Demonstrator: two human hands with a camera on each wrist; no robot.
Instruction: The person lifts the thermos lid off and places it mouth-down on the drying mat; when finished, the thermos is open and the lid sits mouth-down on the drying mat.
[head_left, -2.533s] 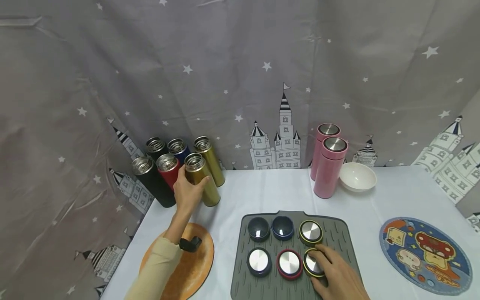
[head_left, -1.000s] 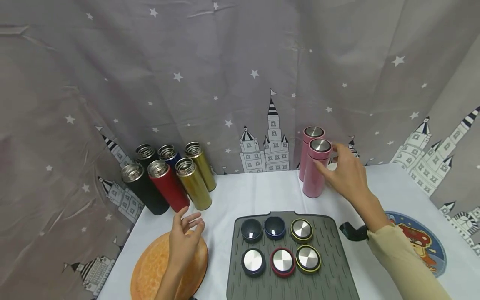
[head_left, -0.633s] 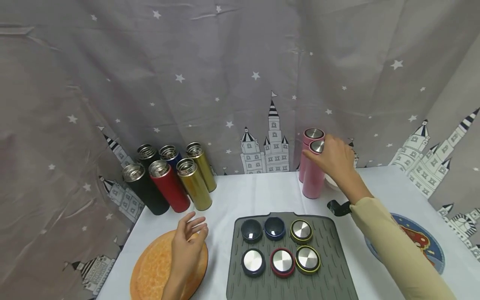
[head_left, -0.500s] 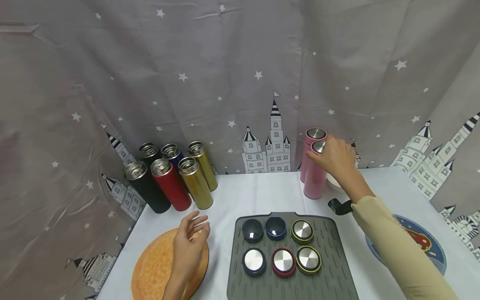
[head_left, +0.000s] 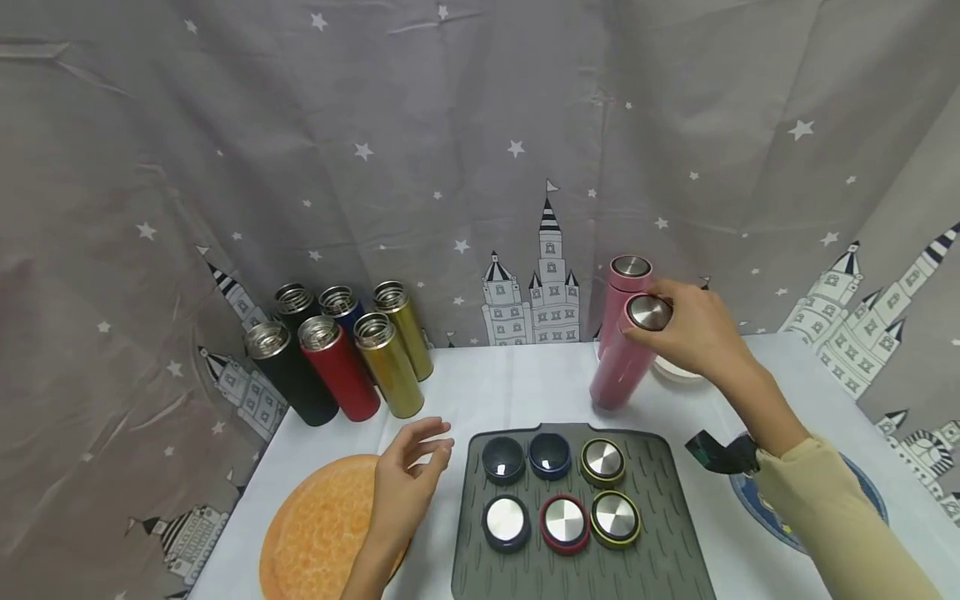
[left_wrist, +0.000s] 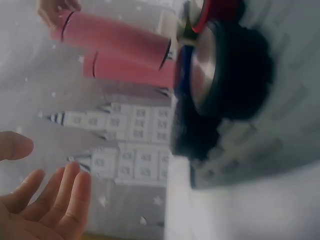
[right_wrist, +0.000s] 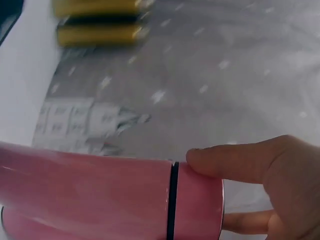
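My right hand (head_left: 701, 329) grips a pink thermos bottle (head_left: 621, 367) at its capped top, thumb on one side and fingers on the other. That bottle leans, its top toward the right; whether its base touches the table I cannot tell. Just behind it stands a second pink thermos bottle (head_left: 611, 304), also capped. My left hand (head_left: 408, 479) hovers between the orange round mat and the grey mat, fingers loosely bent, holding nothing. In the left wrist view its fingers (left_wrist: 67, 200) are spread from the thumb. Several bottle lids (head_left: 564, 523) sit in two rows on the grey mat (head_left: 667, 533).
Several lidless thermos bottles, black, red (head_left: 341, 371), blue and gold (head_left: 392, 367), cluster at the back left. An orange round mat (head_left: 315, 533) lies front left. A white bowl (head_left: 675, 372) and a blue patterned mat (head_left: 772, 521) are partly hidden by the right arm.
My right hand left a gold-rimmed lid, took hold of the front pink bottle and tilted it, its base shifting nearer. My left hand let go of the gold bottle and came back, then rightward.
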